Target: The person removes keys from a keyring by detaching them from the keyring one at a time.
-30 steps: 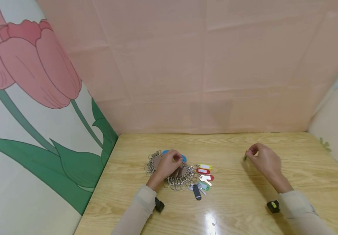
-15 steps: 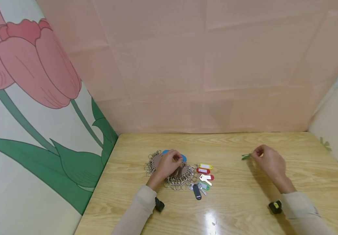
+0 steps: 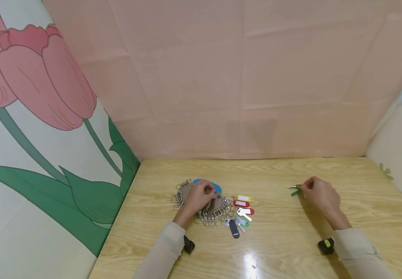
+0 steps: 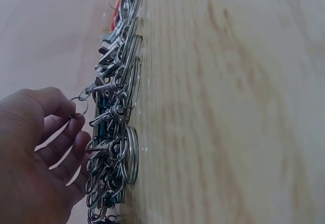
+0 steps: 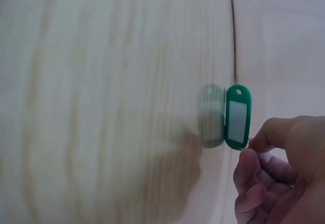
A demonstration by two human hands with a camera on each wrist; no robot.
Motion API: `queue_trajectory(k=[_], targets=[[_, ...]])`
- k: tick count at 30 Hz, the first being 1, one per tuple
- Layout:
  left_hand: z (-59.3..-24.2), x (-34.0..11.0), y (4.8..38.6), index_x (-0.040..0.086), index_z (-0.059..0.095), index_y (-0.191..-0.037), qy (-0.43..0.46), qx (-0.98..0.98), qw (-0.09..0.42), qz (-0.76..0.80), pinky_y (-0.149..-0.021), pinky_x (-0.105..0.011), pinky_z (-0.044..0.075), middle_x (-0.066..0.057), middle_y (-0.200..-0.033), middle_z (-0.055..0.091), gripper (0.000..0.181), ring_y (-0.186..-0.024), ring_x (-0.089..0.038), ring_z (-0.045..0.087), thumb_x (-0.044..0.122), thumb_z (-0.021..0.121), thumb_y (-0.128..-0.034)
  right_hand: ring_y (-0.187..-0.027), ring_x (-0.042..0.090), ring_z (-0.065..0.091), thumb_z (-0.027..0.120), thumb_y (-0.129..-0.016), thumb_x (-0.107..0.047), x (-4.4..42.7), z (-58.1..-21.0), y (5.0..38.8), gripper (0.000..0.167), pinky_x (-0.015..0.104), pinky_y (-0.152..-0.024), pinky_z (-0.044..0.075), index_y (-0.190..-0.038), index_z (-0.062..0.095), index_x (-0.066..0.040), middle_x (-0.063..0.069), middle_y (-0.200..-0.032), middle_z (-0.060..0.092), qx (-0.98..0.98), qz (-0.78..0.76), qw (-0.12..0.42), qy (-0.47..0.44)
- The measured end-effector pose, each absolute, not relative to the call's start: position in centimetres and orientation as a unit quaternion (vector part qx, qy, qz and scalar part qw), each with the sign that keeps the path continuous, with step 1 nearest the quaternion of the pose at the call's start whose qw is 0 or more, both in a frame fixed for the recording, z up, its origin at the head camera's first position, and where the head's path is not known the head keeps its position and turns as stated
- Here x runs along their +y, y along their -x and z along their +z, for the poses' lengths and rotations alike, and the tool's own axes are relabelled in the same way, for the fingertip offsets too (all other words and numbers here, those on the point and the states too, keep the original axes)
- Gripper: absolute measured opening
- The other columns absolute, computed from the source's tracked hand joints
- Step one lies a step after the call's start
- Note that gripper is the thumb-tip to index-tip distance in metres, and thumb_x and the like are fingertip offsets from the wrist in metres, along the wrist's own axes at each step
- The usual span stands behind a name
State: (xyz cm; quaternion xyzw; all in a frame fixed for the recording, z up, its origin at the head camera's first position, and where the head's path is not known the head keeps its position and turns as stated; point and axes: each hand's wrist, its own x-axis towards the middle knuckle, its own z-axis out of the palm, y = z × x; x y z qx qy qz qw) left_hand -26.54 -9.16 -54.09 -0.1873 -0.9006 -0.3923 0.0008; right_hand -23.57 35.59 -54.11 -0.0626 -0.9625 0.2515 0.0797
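My left hand [image 3: 198,196] is over a brown key holder [image 3: 187,190] fringed with metal clasps and split rings. In the left wrist view, its thumb and index finger pinch a split ring [image 4: 81,106] on a small clasp beside the crowded metal clasps [image 4: 109,117]. Far to the right, my right hand [image 3: 322,194] pinches the end of a green key tag [image 3: 295,192], and a silver key [image 3: 293,187] sticks out beside it. The right wrist view shows the green key tag [image 5: 237,117] with its white label, just off the table.
A yellow key tag [image 3: 244,198], two red tags, a pale green tag [image 3: 242,221] and a dark tag [image 3: 234,229] lie right of the key holder, some with keys. A blue flat piece [image 3: 216,187] shows behind my left hand. A wall stands along the table's [image 3: 267,166] back edge.
My right hand has shifted slightly right and toward me. The green tag has swung into view at its fingertips, and a silver key now shows beside it. My left hand is nearly still.
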Motion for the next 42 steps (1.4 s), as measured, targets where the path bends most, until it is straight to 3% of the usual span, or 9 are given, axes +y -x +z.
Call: queue_trajectory(k=[6,13,27,34,42], targets=[[-54.4,-9.4,26.7,0.012,0.076,-0.104,0.201,-0.905,0.014,-0.376,-0.081,-0.031,0.057,-0.002,-0.1,0.073,0.007,-0.09,-0.013,0.067,0.016,0.07,-0.1031,-0.068,0.025,0.062,0.062,-0.102,-0.028,36.0,-54.2,23.6,0.028,0.034,-0.051,0.041,-0.103,0.07,-0.001,0.02,-0.092,0.074,-0.965,0.247,0.055,0.071],[-54.7,-9.5,26.8,0.015,0.079,-0.099,0.203,-0.914,0.032,-0.35,-0.105,-0.048,0.047,0.0,-0.097,0.076,0.006,-0.102,-0.02,0.06,0.017,0.074,-0.1,-0.071,0.027,0.062,0.062,-0.101,-0.026,36.2,-54.0,23.4,0.027,0.034,-0.052,0.042,-0.104,0.07,0.0,0.021,-0.094,0.073,-0.965,0.247,0.042,0.073],[-54.7,-9.5,26.8,0.014,0.078,-0.102,0.194,-0.921,0.029,-0.336,-0.1,-0.045,0.048,-0.001,-0.098,0.078,0.005,-0.104,-0.02,0.057,0.017,0.075,-0.099,-0.07,0.025,0.06,0.06,-0.102,-0.027,35.9,-53.7,23.3,0.029,0.034,-0.051,0.042,-0.108,0.068,0.0,0.021,-0.097,0.072,-0.962,0.257,0.049,0.074],[-54.6,-9.3,26.8,0.014,0.079,-0.102,0.188,-0.922,0.035,-0.338,-0.103,-0.048,0.05,-0.001,-0.101,0.078,0.006,-0.11,-0.023,0.059,0.018,0.074,-0.0998,-0.067,0.023,0.059,0.065,-0.104,-0.033,35.0,-53.5,23.2,0.034,0.033,-0.05,0.042,-0.107,0.068,0.0,0.017,-0.091,0.073,-0.959,0.268,0.07,0.06],[-54.0,-8.9,26.4,0.015,0.079,-0.104,0.195,-0.925,0.043,-0.324,-0.096,-0.045,0.052,0.001,-0.102,0.077,0.008,-0.105,-0.021,0.059,0.018,0.072,-0.1016,-0.065,0.019,0.057,0.061,-0.102,-0.025,33.5,-52.6,23.2,0.025,0.034,-0.049,0.041,-0.106,0.068,-0.002,0.017,-0.094,0.073,-0.957,0.277,0.077,0.037]])
